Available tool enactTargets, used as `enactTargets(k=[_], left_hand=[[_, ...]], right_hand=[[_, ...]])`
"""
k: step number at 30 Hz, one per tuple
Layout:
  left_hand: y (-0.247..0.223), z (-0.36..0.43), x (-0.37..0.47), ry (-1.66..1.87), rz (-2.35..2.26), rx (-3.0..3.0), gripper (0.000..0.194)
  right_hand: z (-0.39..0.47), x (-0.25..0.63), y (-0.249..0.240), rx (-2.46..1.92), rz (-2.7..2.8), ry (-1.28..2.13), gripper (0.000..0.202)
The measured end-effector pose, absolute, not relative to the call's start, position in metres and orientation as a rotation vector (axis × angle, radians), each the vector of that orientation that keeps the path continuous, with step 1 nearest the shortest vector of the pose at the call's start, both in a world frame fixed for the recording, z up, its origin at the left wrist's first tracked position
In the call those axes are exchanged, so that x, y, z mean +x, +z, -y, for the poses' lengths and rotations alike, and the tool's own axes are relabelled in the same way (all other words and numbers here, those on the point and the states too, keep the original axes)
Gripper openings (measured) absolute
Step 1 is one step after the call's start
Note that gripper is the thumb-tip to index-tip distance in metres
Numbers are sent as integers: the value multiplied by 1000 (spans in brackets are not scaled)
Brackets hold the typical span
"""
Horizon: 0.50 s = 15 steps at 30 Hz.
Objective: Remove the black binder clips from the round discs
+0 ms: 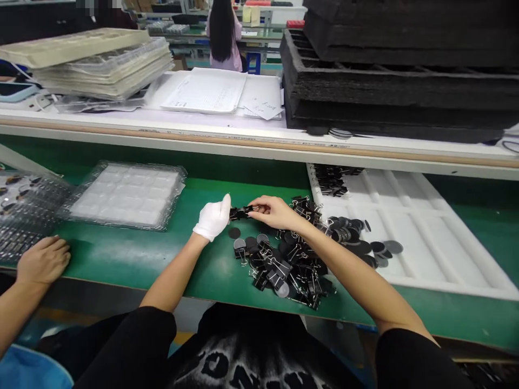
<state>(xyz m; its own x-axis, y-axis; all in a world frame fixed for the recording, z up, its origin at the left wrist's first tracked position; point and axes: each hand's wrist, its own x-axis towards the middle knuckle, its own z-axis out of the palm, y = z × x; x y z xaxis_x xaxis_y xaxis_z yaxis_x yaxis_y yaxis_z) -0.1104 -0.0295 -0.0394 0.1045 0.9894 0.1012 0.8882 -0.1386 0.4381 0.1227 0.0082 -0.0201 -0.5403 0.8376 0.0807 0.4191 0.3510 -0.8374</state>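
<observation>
My left hand (213, 219), in a white glove, is closed on one end of a small stack of black binder clips (240, 213). Bare fingers of my right hand (276, 212) pinch the other end of these clips, near a wire handle. Just below and to the right lies a heap of black binder clips (298, 259) with silver handles, mixed with round black and grey discs (240, 244). More discs (352, 232) and clips rest in a white compartmented tray (436, 237) on the right. What sits between the held clips is too small to tell.
Clear plastic trays (127, 194) lie at the left of the green table (154, 251). Another person's hand (44, 260) rests at its left edge. A shelf (227, 145) crosses above, bearing black foam trays (389, 97), papers (206, 89) and pale trays (105, 67).
</observation>
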Motion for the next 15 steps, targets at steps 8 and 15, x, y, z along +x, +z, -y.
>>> enactTargets(k=[8, 15], left_hand=[[-26, 28, -85, 456, -1847, 2259, 66], [-20, 26, -65, 456, -1713, 2343, 59]], right_hand=[[9, 154, -12, -1106, 2033, 1119, 32], [25, 174, -13, -1122, 1917, 1127, 33]])
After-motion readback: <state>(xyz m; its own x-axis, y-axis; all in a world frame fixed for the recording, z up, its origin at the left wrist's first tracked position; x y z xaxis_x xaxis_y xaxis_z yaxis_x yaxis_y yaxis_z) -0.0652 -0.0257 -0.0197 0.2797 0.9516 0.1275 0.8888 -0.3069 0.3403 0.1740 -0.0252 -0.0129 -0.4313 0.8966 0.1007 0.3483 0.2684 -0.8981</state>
